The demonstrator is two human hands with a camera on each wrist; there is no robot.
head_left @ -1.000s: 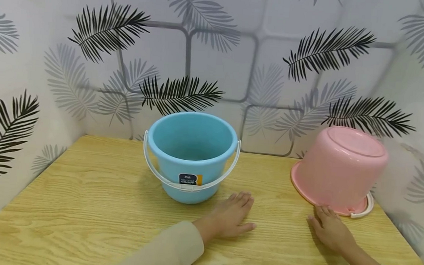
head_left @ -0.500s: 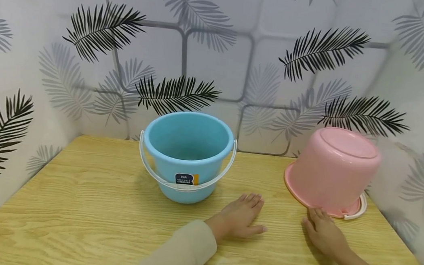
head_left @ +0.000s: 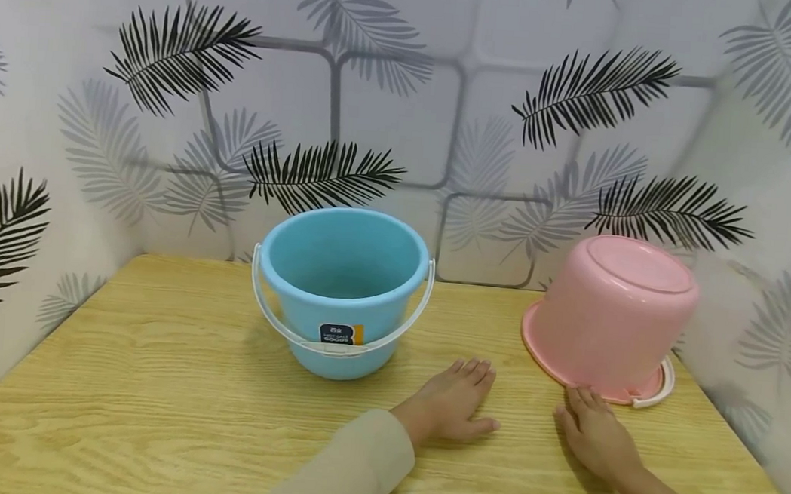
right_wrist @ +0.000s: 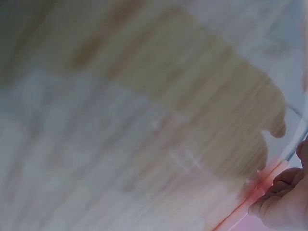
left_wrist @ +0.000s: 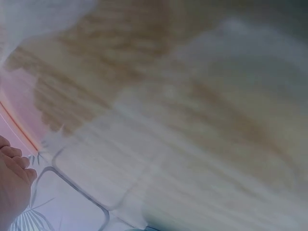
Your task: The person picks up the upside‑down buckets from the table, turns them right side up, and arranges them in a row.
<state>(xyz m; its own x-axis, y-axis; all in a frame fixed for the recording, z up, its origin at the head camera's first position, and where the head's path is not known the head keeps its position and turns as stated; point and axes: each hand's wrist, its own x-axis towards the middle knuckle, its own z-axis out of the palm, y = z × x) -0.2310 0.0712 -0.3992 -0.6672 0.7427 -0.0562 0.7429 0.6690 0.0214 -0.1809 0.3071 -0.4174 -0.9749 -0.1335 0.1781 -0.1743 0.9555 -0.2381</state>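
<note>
A light blue bucket (head_left: pixel 340 312) stands upright on the wood-grain table, its white handle (head_left: pixel 341 349) hanging down across the front over a small label. Farther right, a pink bucket (head_left: pixel 612 313) is upside down, its rim on the table and its pale handle (head_left: pixel 659 388) at the right. My left hand (head_left: pixel 450 401) lies palm down, fingers straight, in front and to the right of the blue bucket, holding nothing. With fingers extended, my right hand (head_left: pixel 595 433) has its fingertips right at the pink bucket's near rim. Both wrist views show mostly blurred, glossy tabletop.
The wood-grain table (head_left: pixel 156 383) meets a wall (head_left: pixel 404 111) papered with leaf prints behind the buckets. Walls also close in at the left and right. The pink bucket stands close to the table's right edge.
My left hand has slid right, away from the blue bucket. My right hand stays at the pink bucket's rim. The head view has turned slightly right, shifting everything left.
</note>
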